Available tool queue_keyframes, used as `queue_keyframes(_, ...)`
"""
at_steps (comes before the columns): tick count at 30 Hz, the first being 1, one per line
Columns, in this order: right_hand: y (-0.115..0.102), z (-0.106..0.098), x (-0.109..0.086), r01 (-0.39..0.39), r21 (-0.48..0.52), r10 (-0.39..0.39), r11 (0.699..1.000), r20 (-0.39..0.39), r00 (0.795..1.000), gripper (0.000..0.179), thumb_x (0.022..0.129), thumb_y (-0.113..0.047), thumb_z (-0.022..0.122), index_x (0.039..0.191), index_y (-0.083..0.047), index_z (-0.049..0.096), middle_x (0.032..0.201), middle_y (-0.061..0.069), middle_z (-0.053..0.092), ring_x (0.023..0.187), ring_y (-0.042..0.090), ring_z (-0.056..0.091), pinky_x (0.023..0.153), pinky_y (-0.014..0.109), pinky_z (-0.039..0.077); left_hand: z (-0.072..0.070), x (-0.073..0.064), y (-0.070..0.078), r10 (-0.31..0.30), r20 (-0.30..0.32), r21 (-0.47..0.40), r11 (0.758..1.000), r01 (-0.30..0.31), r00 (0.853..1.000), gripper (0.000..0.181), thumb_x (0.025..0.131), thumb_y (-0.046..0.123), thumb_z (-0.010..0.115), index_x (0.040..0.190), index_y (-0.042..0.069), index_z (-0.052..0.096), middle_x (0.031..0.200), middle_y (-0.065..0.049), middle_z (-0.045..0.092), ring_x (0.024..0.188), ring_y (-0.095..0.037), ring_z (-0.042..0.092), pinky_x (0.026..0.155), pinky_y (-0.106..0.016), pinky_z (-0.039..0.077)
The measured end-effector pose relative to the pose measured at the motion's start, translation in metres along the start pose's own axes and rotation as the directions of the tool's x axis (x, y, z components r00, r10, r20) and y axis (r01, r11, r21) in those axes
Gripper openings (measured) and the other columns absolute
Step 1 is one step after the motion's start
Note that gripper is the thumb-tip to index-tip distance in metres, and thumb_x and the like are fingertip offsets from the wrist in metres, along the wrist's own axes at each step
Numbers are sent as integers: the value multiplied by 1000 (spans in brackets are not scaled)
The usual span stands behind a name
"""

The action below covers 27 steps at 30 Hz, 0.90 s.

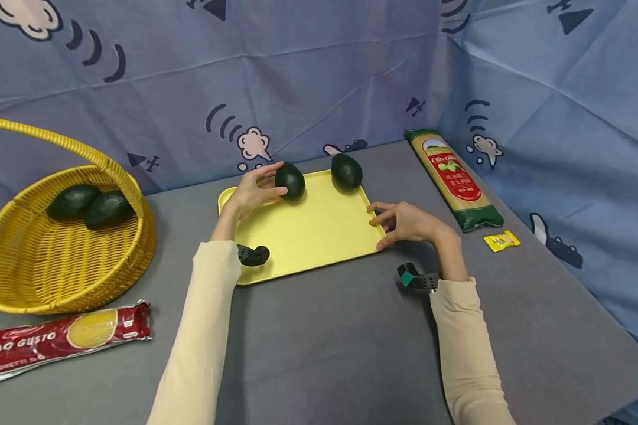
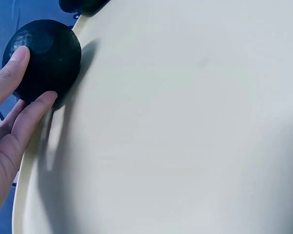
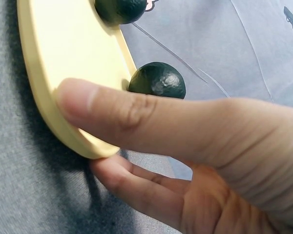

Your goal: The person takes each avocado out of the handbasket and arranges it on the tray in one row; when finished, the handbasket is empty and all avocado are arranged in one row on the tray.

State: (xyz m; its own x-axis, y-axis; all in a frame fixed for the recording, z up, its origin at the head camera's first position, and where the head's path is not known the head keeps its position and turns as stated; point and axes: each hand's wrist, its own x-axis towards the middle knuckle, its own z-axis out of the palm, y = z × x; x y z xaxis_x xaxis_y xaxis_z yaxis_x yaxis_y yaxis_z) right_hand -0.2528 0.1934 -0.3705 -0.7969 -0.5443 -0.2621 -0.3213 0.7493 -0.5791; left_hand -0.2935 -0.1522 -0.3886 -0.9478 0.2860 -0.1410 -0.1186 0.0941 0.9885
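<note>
My left hand (image 1: 252, 192) holds a dark green avocado (image 1: 290, 181) between thumb and fingers at the back left part of a yellow tray (image 1: 319, 236). In the left wrist view the thumb lies on one side of that avocado (image 2: 49, 58) and the fingertips on the other. A second avocado (image 1: 347, 172) sits at the tray's back right corner. At the tray's right edge, my right hand (image 1: 412, 223) grips the rim. The right wrist view has its thumb over the tray's rim (image 3: 44, 107) and its fingers against the outer edge.
To the left stands a yellow wicker basket (image 1: 143, 236) with two avocados (image 1: 93, 206) inside. A red spaghetti pack (image 1: 64, 339) lies before it. On the right are a green-ended pasta pack (image 1: 454, 180) and a small yellow packet (image 1: 502, 241). Patterned cloth (image 1: 298, 77) hangs behind the table.
</note>
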Motion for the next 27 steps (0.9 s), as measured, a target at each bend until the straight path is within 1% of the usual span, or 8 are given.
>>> queue_keyframes(5, -3, -1, -1, -7, 14, 7, 1000, -3, 1000, 56, 73, -14, 85, 121, 6, 64, 145, 18, 42, 88, 22, 55, 77, 32, 47, 4, 6, 0, 36, -5, 12, 999, -36, 999, 66, 88, -6, 64, 147, 12, 40, 150, -16, 30, 135, -32, 38, 98, -40, 47)
queue_keyframes(9, -3, 0, -1, -2, 8, 2, 1000, -2, 1000, 55, 73, -14, 85, 120, 5, 65, 145, 18, 43, 89, 21, 56, 78, 32, 47, 10, 10, 1, 78, 5, 59, 995, -78, 997, 66, 89, -5, 65, 148, 9, 39, 149, -18, 31, 134, -33, 40, 99, -40, 47)
queue_keyframes(16, -1, -1, -2, 1, 16, -1, 1000, 0, 1000, 54, 73, -13, 85, 120, 6, 65, 145, 18, 43, 90, 21, 56, 78, 31, 47, 24, 21, 2, 128, 39, 94, 987, -131, 991, 65, 89, -7, 62, 148, 7, 37, 150, -20, 31, 132, -36, 42, 98, -44, 47)
queue_keyframes(20, -2, -1, -2, 1, 6, -1, 1000, 0, 1000, 54, 73, -13, 85, 120, 5, 65, 145, 18, 43, 90, 21, 57, 79, 32, 48, 33, 23, 6, 135, 43, 97, 986, -139, 990, 65, 90, -7, 62, 148, 6, 36, 151, -19, 30, 131, -36, 42, 99, -45, 46)
queue_keyframes(27, -1, 0, -1, 6, 14, -6, 1000, 7, 1000, 55, 74, -14, 85, 121, 5, 64, 146, 18, 42, 91, 21, 58, 80, 33, 48, 46, 30, 9, 133, 23, 112, 985, -135, 991, 63, 90, -7, 61, 147, 7, 38, 151, -19, 30, 130, -37, 44, 99, -46, 46)
